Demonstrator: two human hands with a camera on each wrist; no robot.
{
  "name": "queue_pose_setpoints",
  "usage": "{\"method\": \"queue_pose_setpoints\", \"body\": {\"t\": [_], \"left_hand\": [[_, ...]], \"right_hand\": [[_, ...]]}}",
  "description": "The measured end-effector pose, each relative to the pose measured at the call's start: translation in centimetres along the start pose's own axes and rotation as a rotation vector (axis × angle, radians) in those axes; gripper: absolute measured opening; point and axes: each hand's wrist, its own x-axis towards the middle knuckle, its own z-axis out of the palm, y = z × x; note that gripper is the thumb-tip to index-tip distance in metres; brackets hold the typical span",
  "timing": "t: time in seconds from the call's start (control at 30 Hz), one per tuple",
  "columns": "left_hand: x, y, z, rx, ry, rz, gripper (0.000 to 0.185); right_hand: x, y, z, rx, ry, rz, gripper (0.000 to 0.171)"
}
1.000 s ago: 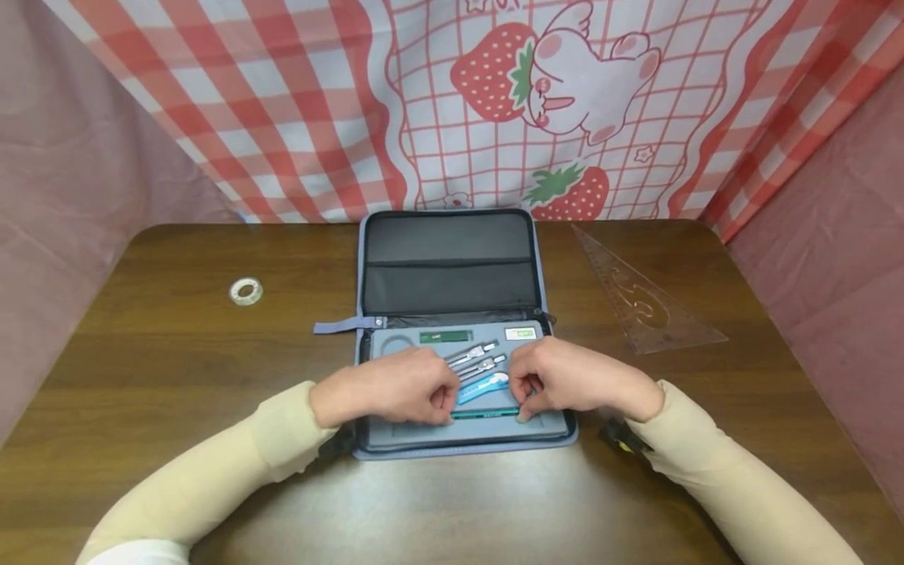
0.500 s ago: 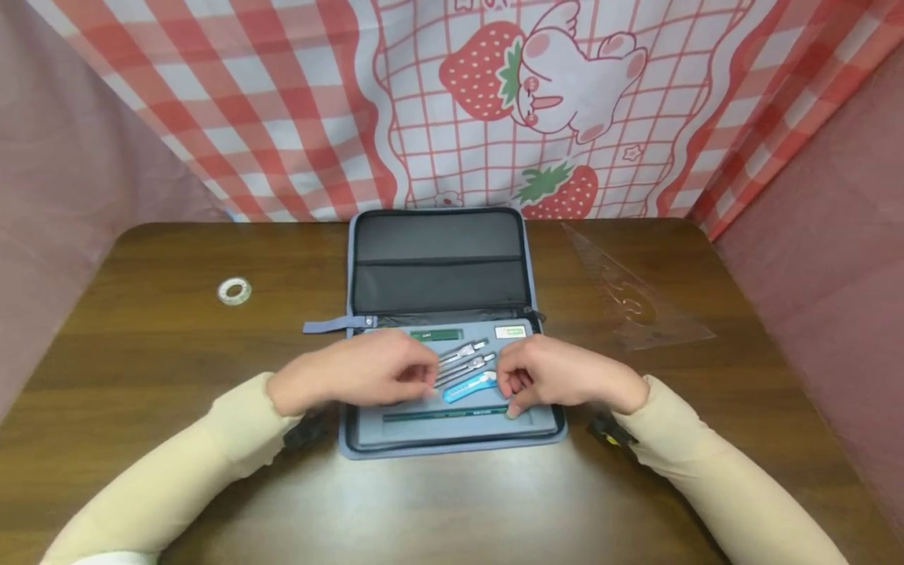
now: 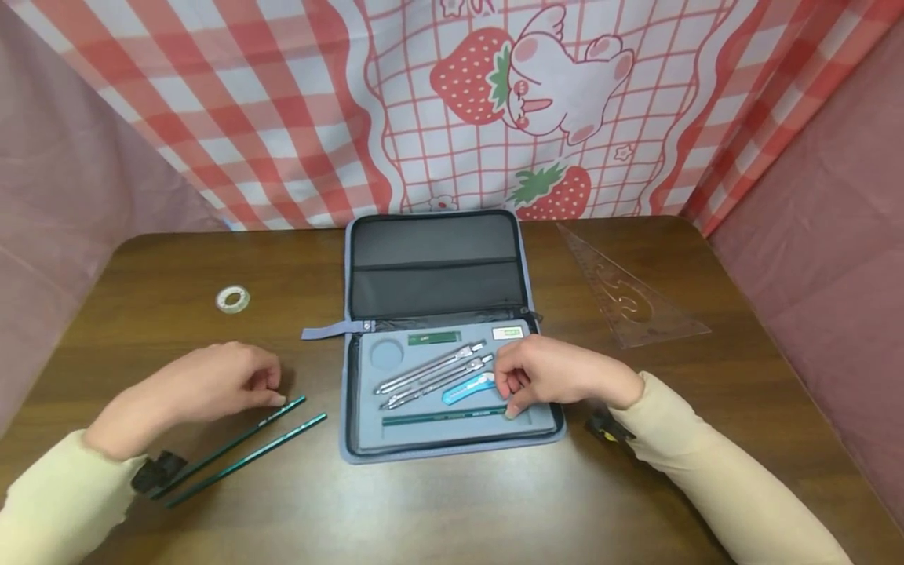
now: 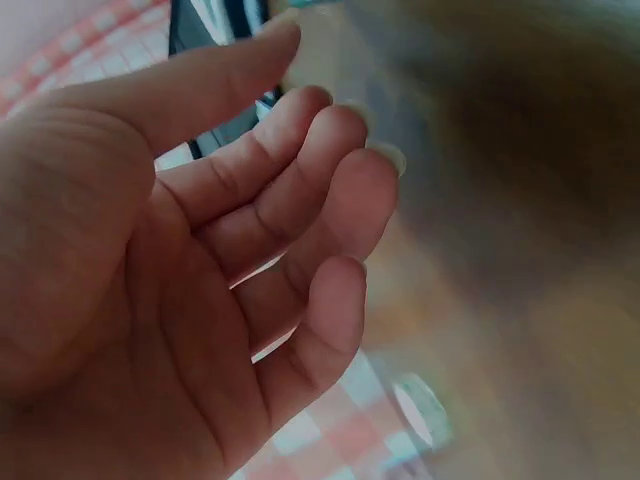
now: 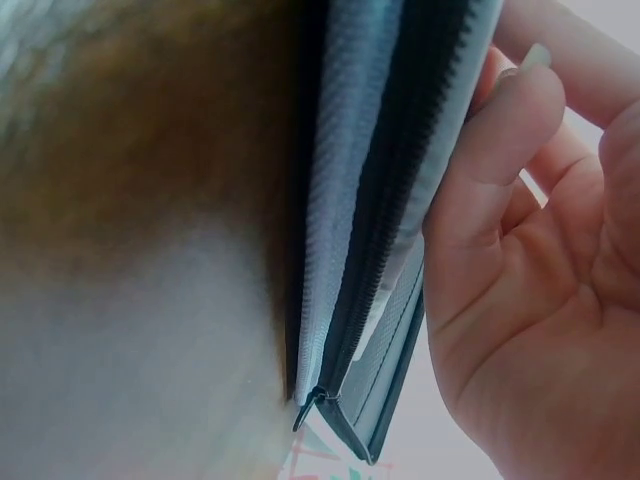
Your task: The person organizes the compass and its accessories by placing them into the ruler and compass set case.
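Observation:
In the head view an open zip case lies mid-table, its grey tray facing up. My right hand is over the tray's right side, fingers curled, thumb and fingertips at the right end of a dark green pencil lying in the front slot. The right wrist view shows that hand beside the case's zipped edge. Left of the case, my left hand hovers with loosely bent fingers near two green pencils lying slantwise on the table. Nothing is in its palm in the left wrist view.
The tray also holds two silver compasses, a blue cutter, a green lead case and an eraser. A tape roll lies back left, a clear set square at right.
My left hand has let go of the pencil in the tray and moved left over the table to the two loose pencils. The right hand has stayed at the pencil's right end.

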Motion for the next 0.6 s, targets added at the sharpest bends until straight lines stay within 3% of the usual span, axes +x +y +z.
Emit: {"method": "queue_pose_setpoints", "body": {"t": [0.27, 0.6], "left_hand": [[-3.1, -2.4, 1.4, -0.061, -0.047, -0.065, 0.032], [-4.5, -3.3, 3.2, -0.174, 0.009, 0.100, 0.026]], "right_hand": [[0.0, 0.0, 0.3, 0.001, 0.020, -0.028, 0.024], [0.0, -0.1, 0.1, 0.002, 0.004, 0.004, 0.023]]}}
